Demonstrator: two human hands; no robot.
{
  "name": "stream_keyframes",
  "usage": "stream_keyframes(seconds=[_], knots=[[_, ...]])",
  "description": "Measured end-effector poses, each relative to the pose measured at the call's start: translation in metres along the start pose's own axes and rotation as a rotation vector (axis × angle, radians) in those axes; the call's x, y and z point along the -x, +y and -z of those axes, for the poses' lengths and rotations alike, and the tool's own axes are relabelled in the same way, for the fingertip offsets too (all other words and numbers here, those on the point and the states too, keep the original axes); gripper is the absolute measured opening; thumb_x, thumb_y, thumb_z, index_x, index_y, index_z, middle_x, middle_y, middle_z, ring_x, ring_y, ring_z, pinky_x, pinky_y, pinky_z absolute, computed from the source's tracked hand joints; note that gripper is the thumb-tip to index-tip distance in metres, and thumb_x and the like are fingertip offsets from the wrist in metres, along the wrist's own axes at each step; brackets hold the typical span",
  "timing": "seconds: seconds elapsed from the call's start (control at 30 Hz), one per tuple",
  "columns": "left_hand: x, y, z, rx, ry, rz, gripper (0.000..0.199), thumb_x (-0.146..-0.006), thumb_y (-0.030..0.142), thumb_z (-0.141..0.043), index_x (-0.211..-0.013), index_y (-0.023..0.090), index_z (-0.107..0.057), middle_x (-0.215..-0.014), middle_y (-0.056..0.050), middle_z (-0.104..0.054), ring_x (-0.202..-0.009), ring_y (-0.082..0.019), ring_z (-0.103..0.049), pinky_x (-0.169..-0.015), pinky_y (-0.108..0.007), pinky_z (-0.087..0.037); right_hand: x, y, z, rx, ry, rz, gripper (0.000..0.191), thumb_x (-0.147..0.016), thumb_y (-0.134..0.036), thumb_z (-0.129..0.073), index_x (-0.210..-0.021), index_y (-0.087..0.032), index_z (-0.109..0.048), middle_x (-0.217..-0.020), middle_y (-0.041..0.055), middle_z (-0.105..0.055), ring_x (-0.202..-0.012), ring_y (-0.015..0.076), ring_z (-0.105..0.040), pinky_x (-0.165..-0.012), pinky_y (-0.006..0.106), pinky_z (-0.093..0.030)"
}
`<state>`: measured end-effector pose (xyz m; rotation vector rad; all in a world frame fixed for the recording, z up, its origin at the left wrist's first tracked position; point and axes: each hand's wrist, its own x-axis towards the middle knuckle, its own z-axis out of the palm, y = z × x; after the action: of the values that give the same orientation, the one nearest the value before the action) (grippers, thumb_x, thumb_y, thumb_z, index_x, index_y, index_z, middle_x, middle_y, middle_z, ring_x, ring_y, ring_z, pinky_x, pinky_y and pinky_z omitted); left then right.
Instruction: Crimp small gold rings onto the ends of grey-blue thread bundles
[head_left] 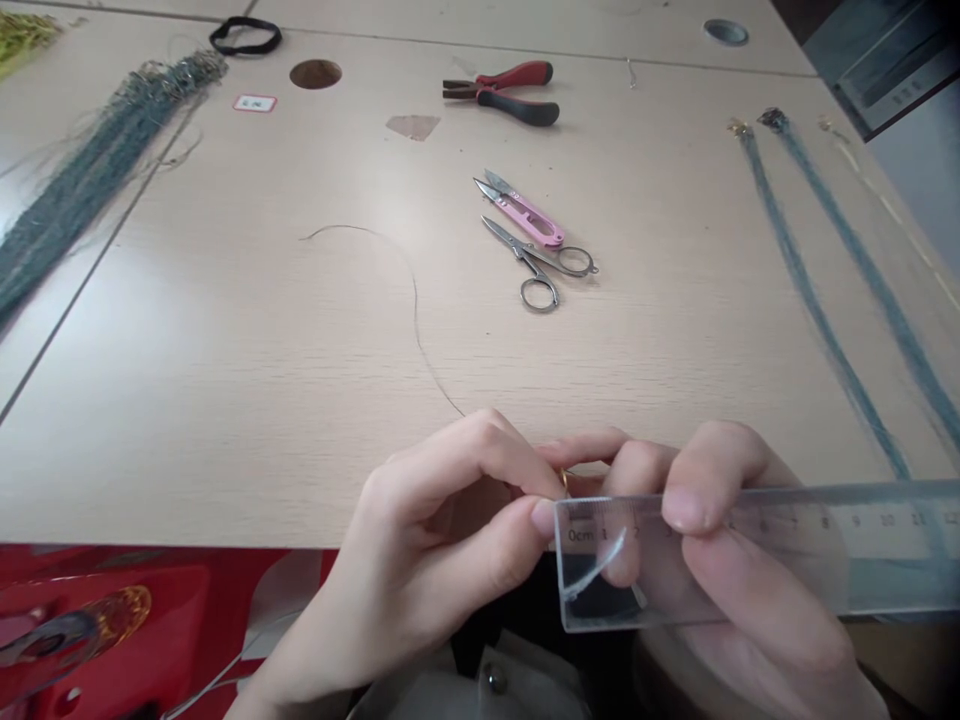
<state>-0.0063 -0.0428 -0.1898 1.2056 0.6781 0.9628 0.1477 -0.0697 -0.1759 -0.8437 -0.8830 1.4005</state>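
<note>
My right hand (739,560) grips a clear plastic ruler (795,590) with centimetre marks, its zero end towards the left. Thumb and forefinger of my left hand (457,510) are pinched together right at that end. Between their tips shows a small curved gold-coloured piece (565,482), mostly hidden by the fingers. A thin dark thread (416,300) runs from behind my left hand across the table; whether it joins the gold piece cannot be seen. Beyond the hands lie small metal scissors (529,258) and pink thread snips (529,215).
Red-and-black pliers (517,90) lie farther back. A thick bundle of blue-grey strands (90,180) is at the left, beside a black band (245,37). Two thinner blue-grey strands (795,270) stretch down the right side. Below the table's front edge is a red surface (172,610).
</note>
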Motion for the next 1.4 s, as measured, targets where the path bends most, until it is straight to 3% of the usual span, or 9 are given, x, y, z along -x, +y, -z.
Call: stream_keyframes(seconds=[0.27,0.5,0.77,1.4], knots=[[-0.0009,0.0,-0.0003,-0.005,0.002,-0.012,0.009,-0.089,0.015,-0.055,-0.084,0.017,-0.061,-0.079,0.001,-0.057,-0.072,-0.006,-0.052,-0.065,-0.014,-0.044,-0.0005,-0.0018,0.0009,0.03,-0.01,-0.024,0.007,-0.085,-0.021,-0.056,-0.083,-0.026,-0.06,-0.064,-0.0006,-0.066,-0.093,0.0238,-0.065,-0.088,0.047,-0.05],[-0.0005,0.0015,0.001,0.0,-0.005,0.0,0.009,-0.089,0.015,-0.055,-0.083,0.017,-0.06,-0.079,0.002,-0.057,-0.072,-0.006,-0.051,-0.066,-0.014,-0.044,0.0003,-0.0021,0.0001,0.031,0.023,-0.028,0.006,-0.084,-0.022,-0.057,-0.081,-0.026,-0.06,-0.063,0.0001,-0.066,-0.088,0.0242,-0.065,-0.072,0.04,-0.055],[-0.0011,0.0019,0.0015,-0.016,-0.018,0.002,0.008,-0.089,0.015,-0.056,-0.083,0.017,-0.061,-0.078,0.001,-0.056,-0.072,-0.007,-0.052,-0.065,-0.016,-0.044,-0.0012,-0.0014,0.0006,0.029,0.021,-0.01,0.006,-0.084,-0.021,-0.056,-0.081,-0.025,-0.059,-0.062,-0.0008,-0.066,-0.085,0.0205,-0.064,-0.087,0.043,-0.05],[0.0002,0.0019,0.0017,0.006,-0.021,0.003,0.012,-0.087,0.011,-0.055,-0.086,0.019,-0.064,-0.078,-0.002,-0.058,-0.077,-0.013,-0.058,-0.066,-0.023,-0.047,0.002,0.0025,0.0033,0.057,0.048,-0.002,0.004,-0.084,-0.028,-0.063,-0.082,-0.027,-0.061,-0.061,-0.0004,-0.066,-0.082,0.0243,-0.066,-0.079,0.05,-0.054]])
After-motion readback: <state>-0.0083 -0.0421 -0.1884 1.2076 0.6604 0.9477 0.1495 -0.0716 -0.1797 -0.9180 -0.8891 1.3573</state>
